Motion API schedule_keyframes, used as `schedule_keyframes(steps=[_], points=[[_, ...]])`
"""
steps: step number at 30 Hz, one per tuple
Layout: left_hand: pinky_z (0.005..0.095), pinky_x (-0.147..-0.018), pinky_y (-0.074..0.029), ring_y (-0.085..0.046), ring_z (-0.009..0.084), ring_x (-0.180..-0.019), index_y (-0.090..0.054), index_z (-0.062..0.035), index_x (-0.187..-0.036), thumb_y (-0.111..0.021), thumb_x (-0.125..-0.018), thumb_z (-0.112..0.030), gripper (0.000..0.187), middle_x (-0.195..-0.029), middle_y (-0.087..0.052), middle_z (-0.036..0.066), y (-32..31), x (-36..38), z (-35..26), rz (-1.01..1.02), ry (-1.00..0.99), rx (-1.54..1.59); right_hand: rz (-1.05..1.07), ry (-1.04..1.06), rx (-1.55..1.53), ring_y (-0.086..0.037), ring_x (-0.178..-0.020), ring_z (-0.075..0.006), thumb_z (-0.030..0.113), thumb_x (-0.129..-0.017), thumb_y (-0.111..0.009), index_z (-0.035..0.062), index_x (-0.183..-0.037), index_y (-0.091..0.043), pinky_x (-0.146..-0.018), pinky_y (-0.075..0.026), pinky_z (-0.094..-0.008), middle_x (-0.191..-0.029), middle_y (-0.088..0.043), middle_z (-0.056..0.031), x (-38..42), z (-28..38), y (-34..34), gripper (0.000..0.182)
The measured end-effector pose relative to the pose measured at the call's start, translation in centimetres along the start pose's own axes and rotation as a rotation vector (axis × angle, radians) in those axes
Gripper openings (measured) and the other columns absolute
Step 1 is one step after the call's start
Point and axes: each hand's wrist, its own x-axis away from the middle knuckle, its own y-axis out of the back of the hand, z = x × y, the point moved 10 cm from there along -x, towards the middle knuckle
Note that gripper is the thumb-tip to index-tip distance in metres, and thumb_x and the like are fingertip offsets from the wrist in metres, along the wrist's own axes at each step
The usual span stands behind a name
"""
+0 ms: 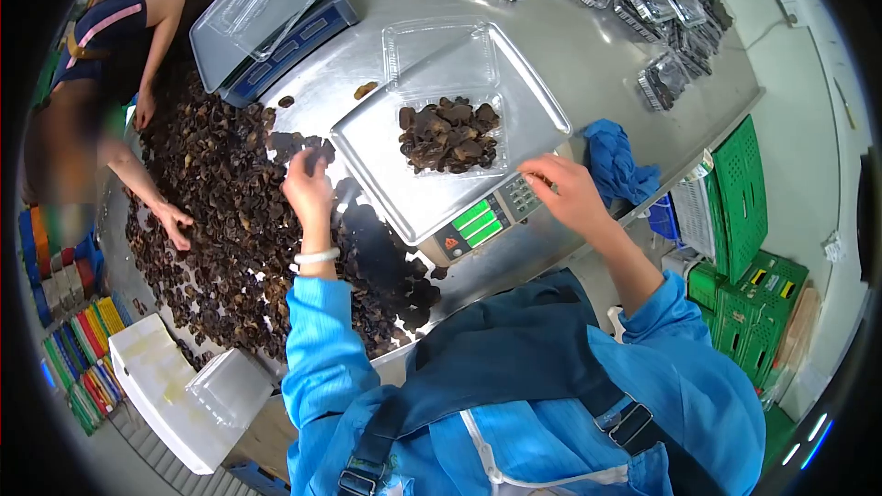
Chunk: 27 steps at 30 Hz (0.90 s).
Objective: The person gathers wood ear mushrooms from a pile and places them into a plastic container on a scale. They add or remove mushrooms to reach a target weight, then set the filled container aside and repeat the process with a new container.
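A clear plastic box (450,135) with its lid folded back holds dark brown dried pieces. It rests on the metal tray (367,142) of a scale (482,225) with green displays. My left hand (308,186) is over the right edge of a big heap of the same dark pieces (216,211), its fingers closed on dark pieces near the tray's left side. My right hand (556,182) is at the tray's lower right corner, beside the scale's keypad, thumb and fingers apart with nothing visible between them.
Filled, closed boxes (661,0) are piled at the back right. A blue cloth (617,161) lies at the right edge. Lids sit on a blue-grey bin (266,14). A co-worker's hands (172,223) touch the heap's left side. A white foam box (170,386) stands lower left.
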Motion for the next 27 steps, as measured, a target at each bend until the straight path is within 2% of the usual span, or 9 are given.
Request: schedule_keyframes(steps=[2,6,8,10,14,16,19,24,27], points=[[0.0364,-0.082,-0.056,-0.072,0.0296,-0.090,-0.069,0.0004,-0.113,-0.073,-0.087,-0.003,0.026,-0.104,-0.074,0.015,2.5,0.0,-4.5,-0.085,-0.001,0.169,-0.019,0.009,0.010,-0.067,-0.084,-0.0311,0.006,-0.091,-0.066,0.0053,-0.105,-0.068,-0.073,-0.053,-0.0390,-0.095,-0.069,-0.0113,0.2,-0.7,-0.6,0.014],[0.0321,-0.083,-0.054,-0.068,0.0213,-0.095,-0.069,-0.0005,-0.111,-0.073,-0.086,0.003,0.025,-0.105,-0.071,0.010,1.3,3.1,-18.3,0.067,-0.351,0.273,-0.030,0.074,0.026,-0.067,-0.085,-0.0329,0.007,-0.091,-0.066,0.0058,-0.105,-0.068,-0.074,-0.054,-0.0404,-0.096,-0.069,-0.0116,0.0,0.3,-1.5,0.015],[0.0399,-0.092,-0.050,-0.063,0.0300,-0.105,-0.070,-0.0019,-0.108,-0.077,-0.083,-0.006,0.026,-0.112,-0.069,0.012,-2.2,5.0,-21.6,0.158,-0.604,0.151,-0.035,0.110,0.018,-0.065,-0.081,-0.0304,0.004,-0.090,-0.066,0.0043,-0.106,-0.068,-0.071,-0.052,-0.0376,-0.094,-0.068,-0.0118,-0.1,1.0,-1.5,0.015],[0.0434,-0.100,-0.044,-0.058,0.0333,-0.113,-0.071,-0.0015,-0.109,-0.080,-0.080,-0.014,0.033,-0.115,-0.068,0.012,-3.7,6.1,-22.6,0.294,-0.609,0.138,-0.038,0.119,0.027,-0.065,-0.081,-0.0308,0.004,-0.091,-0.066,0.0047,-0.106,-0.068,-0.071,-0.052,-0.0380,-0.094,-0.068,-0.0121,0.0,1.2,-0.9,0.015],[0.0391,-0.103,-0.043,-0.060,0.0279,-0.116,-0.073,-0.0013,-0.109,-0.073,-0.091,-0.021,0.027,-0.120,-0.069,0.009,0.8,3.7,-19.9,0.265,-0.341,0.430,-0.051,0.026,0.039,-0.067,-0.087,-0.0348,0.007,-0.091,-0.065,0.0077,-0.106,-0.068,-0.075,-0.054,-0.0420,-0.097,-0.069,-0.0129,1.2,-0.9,0.6,0.015],[0.0299,-0.084,-0.048,-0.062,0.0165,-0.091,-0.074,-0.0026,-0.106,-0.056,-0.104,-0.025,0.029,-0.107,-0.072,0.006,2.4,1.0,-14.2,0.084,-0.078,0.531,-0.072,0.007,0.046,-0.067,-0.086,-0.0351,0.008,-0.091,-0.065,0.0080,-0.106,-0.068,-0.075,-0.054,-0.0421,-0.096,-0.069,-0.0130,2.0,-2.4,1.0,0.015],[0.0247,-0.076,-0.046,-0.059,0.0103,-0.081,-0.073,0.0002,-0.106,-0.051,-0.107,-0.031,0.038,-0.096,-0.071,0.006,3.3,-1.7,-9.5,-0.020,0.164,0.571,-0.105,0.016,0.060,-0.067,-0.085,-0.0347,0.008,-0.091,-0.065,0.0081,-0.106,-0.068,-0.075,-0.054,-0.0418,-0.096,-0.069,-0.0127,2.7,-3.5,0.9,0.015],[0.0291,-0.089,-0.050,-0.065,0.0169,-0.100,-0.065,0.0010,-0.126,-0.055,-0.106,-0.038,0.046,-0.114,-0.071,0.013,-7.1,-4.7,-9.5,0.418,0.292,0.689,0.000,-0.029,0.070,-0.068,-0.085,-0.0328,0.008,-0.091,-0.066,0.0069,-0.104,-0.068,-0.072,-0.054,-0.0394,-0.095,-0.070,-0.0126,1.8,-2.8,0.2,0.013],[0.0380,-0.108,-0.039,-0.056,0.0251,-0.125,-0.051,-0.0016,-0.143,-0.051,-0.103,-0.056,0.067,-0.138,-0.059,0.017,-11.8,-4.0,-13.0,0.635,0.460,1.054,-0.038,-0.039,-0.003,-0.067,-0.081,-0.0308,0.008,-0.091,-0.066,0.0062,-0.105,-0.069,-0.071,-0.053,-0.0373,-0.095,-0.070,-0.0129,1.0,-2.4,0.2,0.014]])
